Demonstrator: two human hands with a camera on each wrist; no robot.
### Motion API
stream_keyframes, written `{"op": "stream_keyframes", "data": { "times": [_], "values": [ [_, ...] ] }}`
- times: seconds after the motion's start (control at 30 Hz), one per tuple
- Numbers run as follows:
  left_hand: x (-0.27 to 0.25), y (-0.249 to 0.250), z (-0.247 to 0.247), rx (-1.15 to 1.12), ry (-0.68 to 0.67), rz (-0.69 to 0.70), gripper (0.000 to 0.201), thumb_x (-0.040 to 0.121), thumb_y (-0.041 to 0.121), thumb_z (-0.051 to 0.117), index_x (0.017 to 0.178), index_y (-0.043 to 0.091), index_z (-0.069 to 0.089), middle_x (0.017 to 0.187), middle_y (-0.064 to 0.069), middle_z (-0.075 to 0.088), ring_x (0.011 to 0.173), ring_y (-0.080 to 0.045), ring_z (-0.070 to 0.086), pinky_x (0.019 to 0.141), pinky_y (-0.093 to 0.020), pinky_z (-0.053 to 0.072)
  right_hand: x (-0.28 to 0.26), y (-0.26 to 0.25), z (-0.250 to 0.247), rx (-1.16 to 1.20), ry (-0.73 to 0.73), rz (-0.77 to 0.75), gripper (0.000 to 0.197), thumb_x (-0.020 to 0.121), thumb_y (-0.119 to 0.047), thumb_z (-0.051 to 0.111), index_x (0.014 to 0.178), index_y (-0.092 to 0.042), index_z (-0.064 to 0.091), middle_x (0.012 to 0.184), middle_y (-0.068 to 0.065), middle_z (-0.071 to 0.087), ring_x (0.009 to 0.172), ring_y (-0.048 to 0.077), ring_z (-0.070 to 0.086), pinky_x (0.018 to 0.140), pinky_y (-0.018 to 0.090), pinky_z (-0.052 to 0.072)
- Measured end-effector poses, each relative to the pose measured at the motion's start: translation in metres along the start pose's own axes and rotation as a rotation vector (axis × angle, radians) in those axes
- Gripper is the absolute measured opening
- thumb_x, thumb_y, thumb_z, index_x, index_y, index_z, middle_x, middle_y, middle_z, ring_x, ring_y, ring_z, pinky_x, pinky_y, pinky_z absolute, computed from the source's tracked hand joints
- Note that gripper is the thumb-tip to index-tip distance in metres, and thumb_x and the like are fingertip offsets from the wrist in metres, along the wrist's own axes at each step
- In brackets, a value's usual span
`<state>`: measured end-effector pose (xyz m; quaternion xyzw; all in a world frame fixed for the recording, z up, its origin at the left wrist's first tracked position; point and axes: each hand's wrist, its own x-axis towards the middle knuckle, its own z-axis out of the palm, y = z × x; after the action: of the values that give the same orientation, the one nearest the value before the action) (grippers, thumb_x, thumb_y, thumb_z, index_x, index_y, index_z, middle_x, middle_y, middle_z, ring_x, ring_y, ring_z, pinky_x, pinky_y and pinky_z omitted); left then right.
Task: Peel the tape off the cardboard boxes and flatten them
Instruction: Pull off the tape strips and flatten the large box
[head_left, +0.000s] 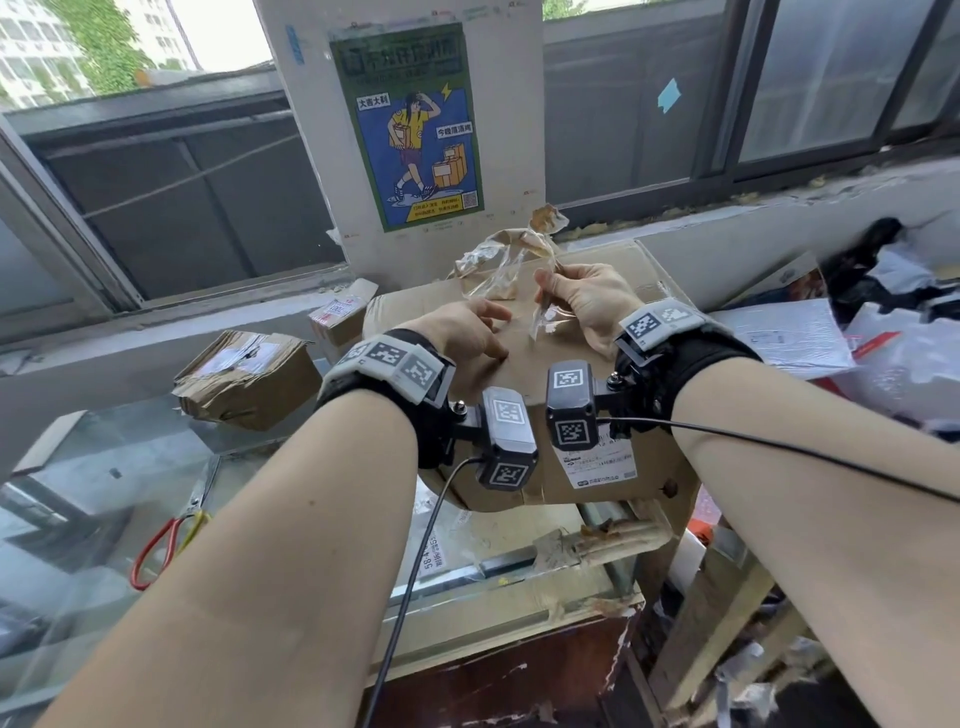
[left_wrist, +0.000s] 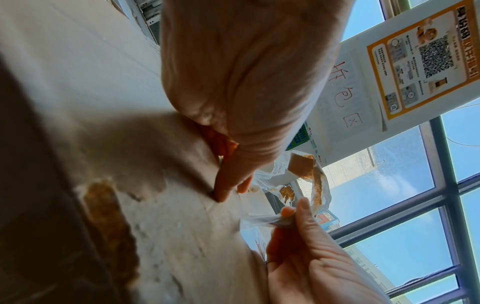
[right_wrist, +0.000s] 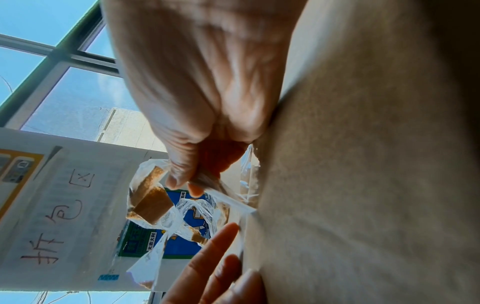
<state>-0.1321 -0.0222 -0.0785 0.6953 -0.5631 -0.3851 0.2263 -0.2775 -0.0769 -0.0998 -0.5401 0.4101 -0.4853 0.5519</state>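
Under our fingers (head_left: 493, 312) the cardboard box (head_left: 597, 291) sits on the glass-topped table (head_left: 156, 483); left of them lie a crushed box (head_left: 249, 379) and scissors (head_left: 171, 535).

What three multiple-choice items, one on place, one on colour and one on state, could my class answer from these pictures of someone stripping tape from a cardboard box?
1. Where do the scissors lie?
A. on top of the box
B. on the glass counter, left of the forearms
C. on the window sill

2. What colour are the scissor handles?
A. red
B. blue
C. black

3. What is the right hand doing?
A. lying flat on the box
B. holding scissors
C. pinching peeled clear tape

Answers:
1. B: the head view shows them on the glass counter, low and left.
2. A: the loops are red.
3. C: its fingers pinch the crumpled strip above the cardboard box, while the left hand presses its fingertips on the cardboard.
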Motion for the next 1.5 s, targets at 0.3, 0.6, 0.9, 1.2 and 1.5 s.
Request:
{"op": "stream_keyframes", "data": {
  "times": [0.3, 0.6, 0.9, 1.2, 1.5],
  "values": [
    [-0.007, 0.0, 0.0, 0.038, -0.008, 0.005, 0.054, 0.085, -0.006, 0.064, 0.133, 0.015, 0.052, 0.141, -0.014, 0.045, 0.129, -0.027, 0.045, 0.11, -0.037, 0.037, -0.009, -0.007, 0.0, 0.12, -0.02, 0.025, 0.022, 0.091, -0.008, 0.058, 0.07, -0.007, 0.059, 0.043, -0.006, 0.056, 0.038, 0.003, 0.049, 0.05, 0.015, 0.045],
    [-0.023, -0.008, 0.007, 0.079, 0.073, 0.059, 0.052, 0.088, 0.0, 0.064, 0.135, 0.018, 0.052, 0.136, -0.014, 0.05, 0.125, -0.025, 0.048, 0.107, -0.028, 0.036, -0.018, -0.013, 0.005, -0.178, -0.139, 0.004, 0.023, 0.097, -0.022, 0.052, 0.087, -0.006, 0.063, 0.075, 0.011, 0.064, 0.057, 0.016, 0.05, 0.063, 0.028, 0.045],
    [-0.03, -0.005, 0.005, 0.167, 0.036, 0.079, 0.053, 0.091, 0.005, 0.061, 0.139, 0.022, 0.048, 0.132, -0.011, 0.052, 0.107, -0.019, 0.052, 0.101, -0.023, 0.04, -0.016, -0.014, 0.003, -0.916, -0.244, -0.111, 0.044, 0.071, -0.041, 0.078, 0.1, -0.019, 0.053, 0.108, 0.008, 0.049, 0.1, 0.023, 0.05, 0.089, 0.035, 0.046],
    [-0.023, -0.006, -0.007, 0.308, -0.03, 0.095, 0.058, 0.092, 0.02, 0.062, 0.145, 0.031, 0.04, 0.145, -0.007, 0.044, 0.128, -0.022, 0.046, 0.109, -0.024, 0.032, -0.021, -0.008, -0.002, -0.973, -0.039, -0.203, 0.032, 0.072, -0.03, 0.081, 0.095, -0.009, 0.073, 0.117, 0.002, 0.054, 0.112, 0.015, 0.051, 0.094, 0.019, 0.038],
    [-0.021, -0.008, -0.006, 0.361, -0.068, 0.125, 0.071, 0.087, 0.036, 0.068, 0.148, 0.031, 0.033, 0.149, -0.005, 0.039, 0.135, -0.022, 0.04, 0.112, -0.028, 0.03, -0.019, -0.001, -0.001, -0.848, 0.058, -0.171, 0.012, 0.073, -0.021, 0.081, 0.076, -0.014, 0.072, 0.097, 0.005, 0.065, 0.092, 0.02, 0.062, 0.087, 0.031, 0.051]
  ]
}}
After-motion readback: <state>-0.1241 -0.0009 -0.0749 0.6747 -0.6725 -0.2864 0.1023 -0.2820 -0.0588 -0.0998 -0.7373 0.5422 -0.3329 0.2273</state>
